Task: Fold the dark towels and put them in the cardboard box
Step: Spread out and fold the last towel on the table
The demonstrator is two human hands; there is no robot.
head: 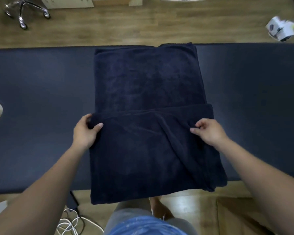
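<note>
On the dark padded table [41, 92], our left hand [85, 131] and right hand [209, 131] each pinch the folded edge of the dark navy terry towel [148, 78].

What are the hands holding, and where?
The dark navy terry towel: left hand pinches the folded flap's left corner, right hand near its right end.

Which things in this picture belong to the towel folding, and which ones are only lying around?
Belong to the job:
- dark towel, partly folded
- left hand and right hand, each pinching its folded edge
- padded table under the towel

Only lying about, on the floor:
- chair base
- white box
- white cables
</note>
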